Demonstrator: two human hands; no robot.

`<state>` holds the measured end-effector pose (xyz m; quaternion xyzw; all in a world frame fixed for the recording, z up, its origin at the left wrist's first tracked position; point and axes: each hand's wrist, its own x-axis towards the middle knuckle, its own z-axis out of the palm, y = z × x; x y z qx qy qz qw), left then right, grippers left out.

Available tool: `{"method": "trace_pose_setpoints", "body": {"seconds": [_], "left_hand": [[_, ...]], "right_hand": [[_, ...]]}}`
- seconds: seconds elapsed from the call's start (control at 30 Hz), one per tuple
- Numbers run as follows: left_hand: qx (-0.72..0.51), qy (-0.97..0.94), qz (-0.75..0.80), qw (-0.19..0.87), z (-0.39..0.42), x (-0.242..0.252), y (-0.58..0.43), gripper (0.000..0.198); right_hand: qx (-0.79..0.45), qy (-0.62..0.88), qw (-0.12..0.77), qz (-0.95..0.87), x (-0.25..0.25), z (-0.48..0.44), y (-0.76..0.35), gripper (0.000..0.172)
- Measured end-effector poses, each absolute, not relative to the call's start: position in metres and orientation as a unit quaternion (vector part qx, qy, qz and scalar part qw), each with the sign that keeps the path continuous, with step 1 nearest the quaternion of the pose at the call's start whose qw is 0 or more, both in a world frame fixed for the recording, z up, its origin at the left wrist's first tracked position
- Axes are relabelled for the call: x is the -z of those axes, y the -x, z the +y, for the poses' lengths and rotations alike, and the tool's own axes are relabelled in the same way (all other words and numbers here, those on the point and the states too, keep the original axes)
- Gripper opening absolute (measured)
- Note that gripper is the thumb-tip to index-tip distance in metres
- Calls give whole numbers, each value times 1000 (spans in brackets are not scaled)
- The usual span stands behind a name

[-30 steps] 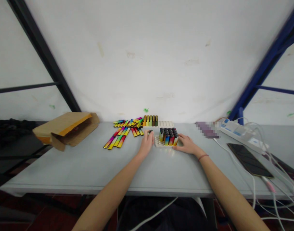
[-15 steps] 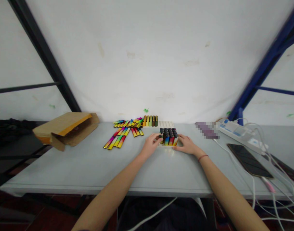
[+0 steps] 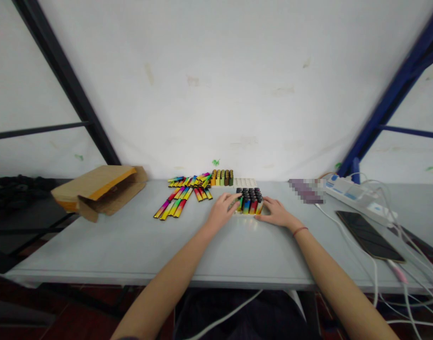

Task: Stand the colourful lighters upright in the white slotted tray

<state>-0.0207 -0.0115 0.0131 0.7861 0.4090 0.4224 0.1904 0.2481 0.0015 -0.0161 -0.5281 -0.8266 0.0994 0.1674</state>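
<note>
A pack of black-topped lighters (image 3: 252,204) with rainbow-coloured bodies stands upright in rows in a white tray (image 3: 245,216). My left hand (image 3: 221,211) is at the tray's left front corner, its thumb and index finger curved round a lighter there; a dark, greenish patch between the fingers is too small to make out. On the other side, my right hand (image 3: 277,213) grips the tray's right end, thumb at the front corner and fingers along the side. Loose rainbow-coloured lighters (image 3: 174,208) lie to the left of my left hand, some in a heap.
Behind stand a block of yellow, green and brown pieces (image 3: 222,178) and a white tray with holes (image 3: 245,182). An open cardboard box (image 3: 99,189) lies at left. A phone (image 3: 368,235), power strip (image 3: 358,198) and white cables (image 3: 374,278) occupy the right.
My left fingers have risen slightly, with the index finger now over the top of the corner lighter. The right hand stays at the tray's end. The view has shifted a little.
</note>
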Motion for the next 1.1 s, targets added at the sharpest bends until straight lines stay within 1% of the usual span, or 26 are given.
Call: {"method": "trace_pose_setpoints", "body": {"seconds": [0.1,0.2,0.27,0.33,0.43,0.53,0.7,0.83,0.9,1.0,1.1], "left_hand": [[-382,-775,490,116,-11,-26,34,39],[-314,-663,680,6,-11,-43,59,40],[-254,-575,778,-27,-11,-50,81,42],[-185,-537,823,-7,-10,-54,101,41],[-110,-532,839,40,-7,-52,121,38],[-91,-558,823,49,-4,-46,125,35],[-70,-593,799,64,-2,-44,116,39],[-38,-594,801,72,-1,-46,115,32],[-66,-611,785,76,1,-47,114,28],[-199,-650,728,92,5,-45,107,25],[-341,-659,646,179,8,-40,92,18]], "right_hand": [[-100,527,169,-827,16,2,-248,71],[-98,528,169,-827,18,3,-249,71],[-96,530,169,-825,19,4,-250,72],[-96,532,171,-824,20,4,-250,73],[-98,529,173,-825,20,5,-250,73],[-101,530,168,-825,20,4,-250,72],[-96,536,161,-823,19,3,-249,70],[-95,535,163,-823,18,2,-249,71],[-97,531,165,-825,17,2,-248,69],[-100,530,169,-825,15,2,-248,69],[-100,535,176,-820,15,1,-247,69]]}}
